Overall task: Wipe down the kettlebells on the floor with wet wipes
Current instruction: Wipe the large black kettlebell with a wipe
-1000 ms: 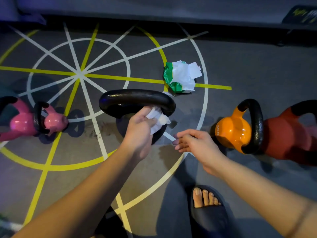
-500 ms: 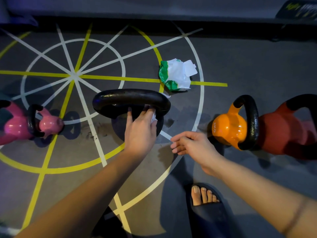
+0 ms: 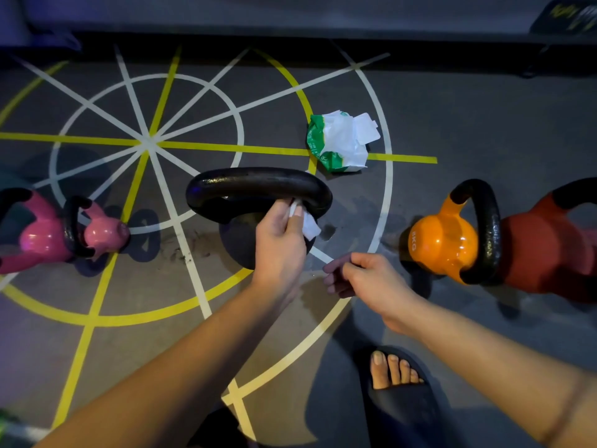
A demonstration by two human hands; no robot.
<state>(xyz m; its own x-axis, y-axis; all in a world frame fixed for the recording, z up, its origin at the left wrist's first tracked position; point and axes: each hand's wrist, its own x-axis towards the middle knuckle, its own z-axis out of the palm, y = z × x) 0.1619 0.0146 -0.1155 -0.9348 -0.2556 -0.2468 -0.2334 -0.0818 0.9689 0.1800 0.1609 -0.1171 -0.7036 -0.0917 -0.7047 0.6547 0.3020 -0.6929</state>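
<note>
Half a second ago my left hand (image 3: 280, 244) lay flat under the handle with the wipe (image 3: 308, 225) nearly hidden. Now the wipe shows again, pinched between my thumb and fingers and pressed to the inner right side of the black bell (image 3: 258, 187)'s handle. My right hand (image 3: 366, 279) has drawn its fingers in. They hang loosely curled and hold nothing, above the floor (image 3: 468, 124) just right of the black bell. None of the bells has moved. The orange bell (image 3: 444, 244) reads "8KG" in white on its side, and raised letters on its black handle are too dim to read. The pack (image 3: 339, 140) is green and white with its flap open, and its print is too small to make out. It lies beyond the black bell, near the far right end of the handle but apart from it, on a yellow line. The red bell (image 3: 542, 253) sits just beside the orange one at the right edge. Two pink bells (image 3: 42, 237) stand at the left edge, with bare floor between them and the black bell. Bare floor also lies between the black and orange bells. My slipper (image 3: 403, 412) is planted on the near side, below my right hand.
</note>
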